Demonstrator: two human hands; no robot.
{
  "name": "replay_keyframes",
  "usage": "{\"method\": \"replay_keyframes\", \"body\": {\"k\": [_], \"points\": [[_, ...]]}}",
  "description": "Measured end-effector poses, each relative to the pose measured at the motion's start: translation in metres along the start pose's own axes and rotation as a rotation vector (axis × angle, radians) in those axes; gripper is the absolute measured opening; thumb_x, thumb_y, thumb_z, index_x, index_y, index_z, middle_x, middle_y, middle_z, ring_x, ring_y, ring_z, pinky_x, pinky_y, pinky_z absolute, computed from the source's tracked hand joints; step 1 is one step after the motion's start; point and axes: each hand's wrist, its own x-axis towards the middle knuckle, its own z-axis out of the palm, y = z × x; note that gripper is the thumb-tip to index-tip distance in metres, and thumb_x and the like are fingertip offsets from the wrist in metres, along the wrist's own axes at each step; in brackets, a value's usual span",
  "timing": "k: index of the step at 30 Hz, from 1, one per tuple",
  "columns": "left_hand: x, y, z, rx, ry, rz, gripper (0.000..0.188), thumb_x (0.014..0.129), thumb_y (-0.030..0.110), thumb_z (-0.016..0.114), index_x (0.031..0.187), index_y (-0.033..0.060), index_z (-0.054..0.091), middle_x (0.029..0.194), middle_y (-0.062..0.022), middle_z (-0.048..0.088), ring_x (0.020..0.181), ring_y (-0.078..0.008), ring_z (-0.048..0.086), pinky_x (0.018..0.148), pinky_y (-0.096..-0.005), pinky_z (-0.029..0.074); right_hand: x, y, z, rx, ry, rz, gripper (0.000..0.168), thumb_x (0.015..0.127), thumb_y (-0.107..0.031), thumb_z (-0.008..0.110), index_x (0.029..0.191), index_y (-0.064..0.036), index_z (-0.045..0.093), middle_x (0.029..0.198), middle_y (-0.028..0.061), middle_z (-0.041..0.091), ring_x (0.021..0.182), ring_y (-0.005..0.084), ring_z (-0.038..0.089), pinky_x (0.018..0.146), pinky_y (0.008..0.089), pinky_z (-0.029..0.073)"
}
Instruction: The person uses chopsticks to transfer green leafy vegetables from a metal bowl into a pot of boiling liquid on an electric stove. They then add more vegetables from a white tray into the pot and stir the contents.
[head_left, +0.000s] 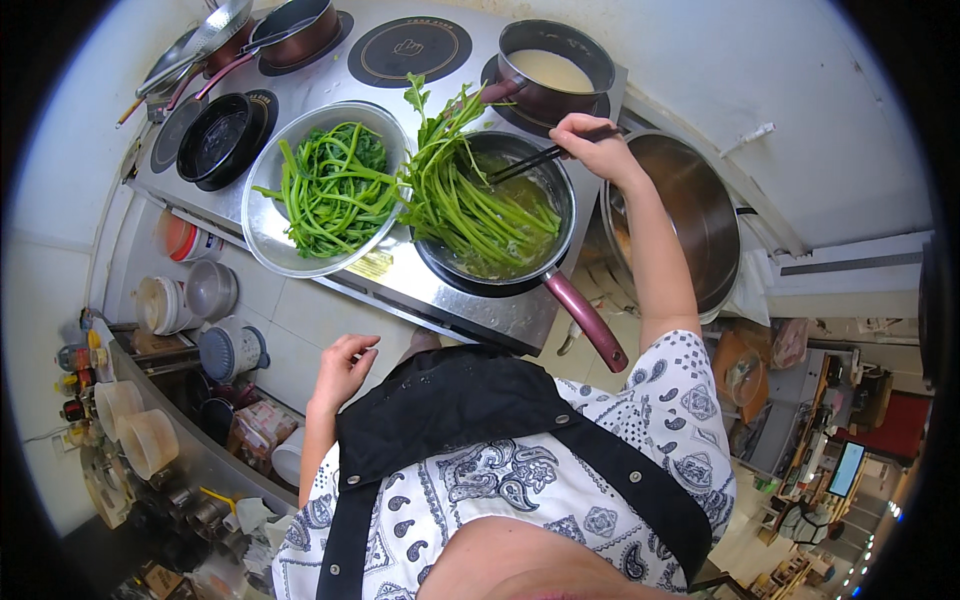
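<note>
My right hand (592, 146) is closed around dark chopsticks (536, 161), whose tips reach into a dark frying pan (568, 225) with a maroon handle. Long green leafy stalks (480, 202) lie in the pan's greenish liquid, their leafy ends hanging over its left rim. Left of the pan, a metal bowl (259, 238) holds a heap of limp, darker greens (337, 184). The leaves meet or overlap the bowl's right edge. Nothing is held in my left hand (349, 364), which hangs with loosely curled fingers before the cooktop's front edge.
A saucepan of pale liquid (551, 70) stands behind the frying pan on the steel cooktop (480, 315). Right of it is a large steel pot (686, 217). A small black pan (217, 139) and a maroon saucepan (296, 34) stand at left. Plastic tubs (161, 304) sit lower left.
</note>
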Motion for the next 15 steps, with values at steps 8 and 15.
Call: {"method": "replay_keyframes", "body": {"k": [8, 15], "points": [[0.011, 0.008, 0.008, 0.043, -0.029, 0.041, 0.019, 0.080, 0.007, 0.063, 0.098, 0.0066, 0.067, 0.090, -0.0113, 0.064, 0.073, -0.0223, 0.063, 0.063, -0.0291, 0.053, -0.014, -0.002, 0.022, 0.235, 0.029, -0.202, 0.019, 0.087, -0.019, 0.063, 0.081, -0.001, 0.065, 0.073, 0.0000, 0.060, 0.067, 0.0073, 0.053, 0.062, 0.0220, 0.043], [0.009, 0.004, 0.012, 0.029, -0.021, 0.056, 0.019, 0.080, 0.007, 0.064, 0.098, 0.0065, 0.067, 0.088, -0.0114, 0.064, 0.073, -0.0227, 0.063, 0.063, -0.0297, 0.053, -0.013, -0.001, 0.050, -0.095, 0.116, -0.777, 0.018, 0.077, -0.009, 0.068, 0.067, -0.003, 0.055, 0.064, 0.0101, 0.054, 0.058, 0.0262, 0.053, 0.052, 0.0321, 0.040]]}}
